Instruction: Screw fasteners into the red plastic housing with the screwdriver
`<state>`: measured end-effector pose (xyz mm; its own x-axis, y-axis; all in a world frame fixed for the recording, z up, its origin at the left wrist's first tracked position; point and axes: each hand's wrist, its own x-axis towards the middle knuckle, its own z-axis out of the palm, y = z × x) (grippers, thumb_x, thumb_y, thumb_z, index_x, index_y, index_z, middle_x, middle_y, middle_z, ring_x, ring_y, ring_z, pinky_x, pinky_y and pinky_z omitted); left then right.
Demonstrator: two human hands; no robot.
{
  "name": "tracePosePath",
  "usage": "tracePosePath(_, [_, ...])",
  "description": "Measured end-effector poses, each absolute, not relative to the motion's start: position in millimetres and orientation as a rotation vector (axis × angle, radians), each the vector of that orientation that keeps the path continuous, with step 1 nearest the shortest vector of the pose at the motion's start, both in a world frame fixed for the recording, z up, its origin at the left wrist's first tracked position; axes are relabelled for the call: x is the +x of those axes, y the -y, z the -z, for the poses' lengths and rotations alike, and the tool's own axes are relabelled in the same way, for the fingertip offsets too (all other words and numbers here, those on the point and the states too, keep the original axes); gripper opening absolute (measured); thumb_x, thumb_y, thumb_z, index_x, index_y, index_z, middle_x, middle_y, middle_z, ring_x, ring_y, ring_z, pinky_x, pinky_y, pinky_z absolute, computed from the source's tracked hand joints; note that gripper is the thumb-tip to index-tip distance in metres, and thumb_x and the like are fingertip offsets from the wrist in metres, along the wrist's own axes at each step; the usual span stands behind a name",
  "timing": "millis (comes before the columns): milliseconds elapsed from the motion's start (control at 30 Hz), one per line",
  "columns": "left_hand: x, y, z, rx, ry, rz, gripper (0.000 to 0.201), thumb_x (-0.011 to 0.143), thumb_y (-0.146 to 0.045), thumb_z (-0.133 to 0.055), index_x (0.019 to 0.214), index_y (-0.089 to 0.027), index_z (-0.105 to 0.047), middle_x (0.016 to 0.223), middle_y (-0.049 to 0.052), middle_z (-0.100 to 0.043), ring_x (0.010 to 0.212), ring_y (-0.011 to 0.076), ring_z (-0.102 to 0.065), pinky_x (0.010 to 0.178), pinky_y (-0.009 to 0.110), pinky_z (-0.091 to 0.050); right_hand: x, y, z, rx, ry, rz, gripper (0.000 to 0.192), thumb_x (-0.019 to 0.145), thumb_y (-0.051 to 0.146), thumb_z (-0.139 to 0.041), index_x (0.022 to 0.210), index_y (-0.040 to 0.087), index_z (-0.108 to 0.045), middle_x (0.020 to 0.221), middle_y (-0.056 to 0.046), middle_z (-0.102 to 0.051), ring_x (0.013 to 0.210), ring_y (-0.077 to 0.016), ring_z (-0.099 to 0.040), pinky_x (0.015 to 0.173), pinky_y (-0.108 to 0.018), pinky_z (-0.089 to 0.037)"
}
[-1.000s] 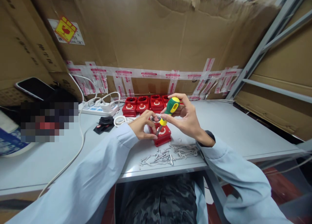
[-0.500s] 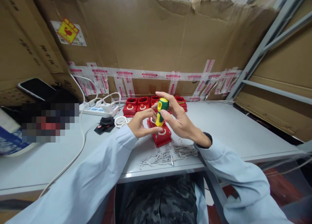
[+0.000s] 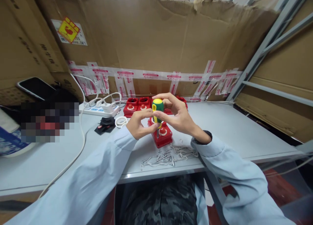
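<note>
A red push-button box (image 3: 164,137) lies on the grey table in front of me. My right hand (image 3: 176,115) grips a green and yellow screwdriver (image 3: 157,110), which stands nearly upright with its tip down on the box. My left hand (image 3: 139,124) rests against the box's left side, thumb and forefinger pinched near the screwdriver's shaft. A loose pile of screws (image 3: 161,156) lies just in front of the box.
A row of red button boxes (image 3: 137,106) stands at the back against taped cardboard. A white power strip (image 3: 99,110), a coiled white cable (image 3: 120,121) and a black part (image 3: 105,124) lie to the left. A phone (image 3: 35,88) rests at far left. Metal shelving stands right.
My right hand has swung the screwdriver from a rightward tilt to nearly upright and shifted it left over the box. My left hand stays at the box.
</note>
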<state>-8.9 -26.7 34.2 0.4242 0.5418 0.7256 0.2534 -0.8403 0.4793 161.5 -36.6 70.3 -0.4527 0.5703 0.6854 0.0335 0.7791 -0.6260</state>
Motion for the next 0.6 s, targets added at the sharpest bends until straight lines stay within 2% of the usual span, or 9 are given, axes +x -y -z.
tracePosePath(67, [-6.0, 27.7, -31.3, 2.342, -0.733, -1.436, 0.016, 0.069, -0.029, -0.072, 0.079, -0.017, -0.066, 0.071, 0.001, -0.063, 0.066, 0.0149, -0.056, 0.064, 0.029, -0.046, 159.6, 34.3, -67.6, -0.485, 1.898, -0.625, 0.036, 0.076, 0.034, -0.068, 0.106, 0.024, -0.05, 0.074, 0.004, -0.051, 0.066, -0.0103, -0.051, 0.066, -0.026, -0.048])
tracePosePath(133, [-3.2, 28.6, -29.2, 2.279, -0.797, -1.475, 0.02, 0.066, -0.03, -0.076, 0.075, -0.016, -0.065, 0.067, 0.0, -0.061, 0.064, 0.0148, -0.056, 0.063, 0.029, -0.046, 158.2, 34.0, -66.3, -0.511, 1.865, -0.593, 0.038, 0.074, 0.034, -0.07, 0.104, 0.025, -0.048, 0.072, 0.005, -0.049, 0.065, -0.0104, -0.05, 0.066, -0.026, -0.048])
tracePosePath(233, [-1.0, 29.4, -28.7, 2.24, -0.804, -1.443, 0.016, 0.071, -0.03, -0.071, 0.076, -0.016, -0.065, 0.07, 0.002, -0.063, 0.066, 0.0155, -0.057, 0.064, 0.029, -0.047, 159.6, 37.2, -68.5, -0.504, 1.925, -0.611, 0.041, 0.077, 0.034, -0.067, 0.112, 0.025, -0.047, 0.086, 0.001, -0.055, 0.078, -0.013, -0.055, 0.075, -0.03, -0.05])
tracePosePath(333, [-0.4, 30.3, -30.2, 2.251, -0.733, -1.384, 0.012, 0.074, -0.028, -0.066, 0.08, -0.018, -0.067, 0.081, 0.003, -0.066, 0.077, 0.0182, -0.06, 0.071, 0.031, -0.048, 163.8, 40.8, -72.2, -0.435, 2.019, -0.699, 0.043, 0.083, 0.032, -0.059, 0.123, 0.025, -0.044, 0.105, -0.004, -0.056, 0.094, -0.0157, -0.058, 0.085, -0.033, -0.049])
tracePosePath(400, [0.1, 31.4, -30.9, 2.246, -0.728, -1.366, 0.012, 0.074, -0.027, -0.066, 0.081, -0.018, -0.067, 0.082, 0.004, -0.065, 0.081, 0.019, -0.06, 0.074, 0.032, -0.048, 165.2, 41.1, -72.6, -0.418, 2.027, -0.72, 0.04, 0.083, 0.032, -0.059, 0.12, 0.025, -0.046, 0.11, -0.004, -0.055, 0.094, -0.0156, -0.059, 0.084, -0.032, -0.05])
tracePosePath(467, [0.6, 32.7, -31.1, 2.231, -0.768, -1.38, 0.013, 0.072, -0.026, -0.068, 0.081, -0.017, -0.067, 0.077, 0.003, -0.063, 0.075, 0.0176, -0.058, 0.071, 0.031, -0.047, 164.2, 39.8, -70.4, -0.448, 1.975, -0.674, 0.037, 0.078, 0.033, -0.065, 0.111, 0.024, -0.049, 0.103, -0.002, -0.055, 0.086, -0.0142, -0.059, 0.079, -0.031, -0.051])
tracePosePath(600, [-0.4, 33.8, -31.0, 2.165, -0.843, -1.487, 0.019, 0.065, -0.026, -0.074, 0.066, -0.016, -0.058, 0.063, -0.001, -0.056, 0.061, 0.0128, -0.05, 0.06, 0.028, -0.042, 160.8, 37.7, -64.9, -0.545, 1.879, -0.552, 0.038, 0.071, 0.034, -0.072, 0.099, 0.023, -0.048, 0.082, 0.003, -0.052, 0.073, -0.012, -0.054, 0.072, -0.029, -0.05])
